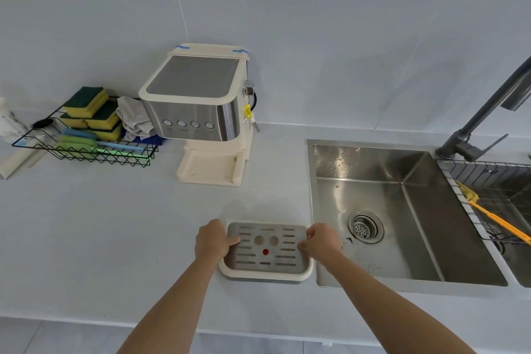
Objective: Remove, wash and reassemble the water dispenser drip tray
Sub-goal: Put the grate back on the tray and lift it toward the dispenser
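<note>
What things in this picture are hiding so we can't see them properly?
All in the head view:
- Inside of the drip tray: covered by its metal grate.
- Fingertips of the left hand and right hand: curled over the grate's ends.
- Faucet spout: cut off by the right edge.
- Marks under the dispenser buttons: too small to read.
- White bottle: cut off by the left edge.

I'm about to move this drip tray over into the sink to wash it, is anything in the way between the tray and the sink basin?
Nothing visible blocks it. The drip tray sits on the counter just left of the sink, held by the left hand and right hand. Only the sink's low rim lies between, and the basin near the drain holds no objects.
</note>
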A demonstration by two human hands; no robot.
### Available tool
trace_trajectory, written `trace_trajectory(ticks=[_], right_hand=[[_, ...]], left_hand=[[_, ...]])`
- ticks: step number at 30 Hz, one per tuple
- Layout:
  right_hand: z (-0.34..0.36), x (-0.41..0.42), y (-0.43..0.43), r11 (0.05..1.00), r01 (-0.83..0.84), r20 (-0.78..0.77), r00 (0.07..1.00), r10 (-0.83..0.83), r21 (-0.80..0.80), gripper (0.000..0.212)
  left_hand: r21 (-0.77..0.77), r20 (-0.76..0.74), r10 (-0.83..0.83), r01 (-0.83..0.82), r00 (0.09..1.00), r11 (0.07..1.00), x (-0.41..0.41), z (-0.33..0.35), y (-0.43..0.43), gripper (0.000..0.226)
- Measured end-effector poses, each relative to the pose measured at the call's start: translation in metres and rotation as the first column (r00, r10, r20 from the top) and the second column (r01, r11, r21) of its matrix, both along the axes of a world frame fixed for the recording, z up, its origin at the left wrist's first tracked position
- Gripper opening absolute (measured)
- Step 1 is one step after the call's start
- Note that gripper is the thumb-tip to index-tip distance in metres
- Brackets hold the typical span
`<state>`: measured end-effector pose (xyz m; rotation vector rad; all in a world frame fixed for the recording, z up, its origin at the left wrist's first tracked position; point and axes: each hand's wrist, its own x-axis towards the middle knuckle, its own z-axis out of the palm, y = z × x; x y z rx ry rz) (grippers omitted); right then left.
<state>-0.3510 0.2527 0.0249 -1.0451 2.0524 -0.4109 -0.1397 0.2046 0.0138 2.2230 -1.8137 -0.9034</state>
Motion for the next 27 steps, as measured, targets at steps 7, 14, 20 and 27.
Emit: trace_trajectory(ticks=[7, 14, 20, 27], right_hand=[[0.001, -0.002, 0.002, 0.998, -0.055, -0.074, 0.996, 0.054, -0.018, 0.035], [-0.005, -0.011, 0.013, 0.962, -0.27, -0.038, 0.962, 0.269, -0.031, 0.081], [-0.014, -0.011, 0.026, 0.921, -0.387, -0.021, 0.922, 0.387, -0.043, 0.1], [-0.018, -0.002, 0.038, 0.884, -0.463, 0.009, 0.886, 0.464, -0.061, 0.112]], left_hand=[[-0.037, -0.01, -0.006, 0.006, 1.0, 0.999, 0.0, -0.004, 0.003, 0.035], [-0.067, -0.25, -0.049, 0.033, 0.967, 0.997, 0.011, -0.012, 0.011, 0.06], [-0.088, -0.328, -0.217, 0.199, 0.92, 0.976, 0.03, -0.02, 0.031, 0.088], [-0.052, -0.341, -0.339, 0.342, 0.877, 0.938, 0.03, -0.016, 0.045, 0.109]])
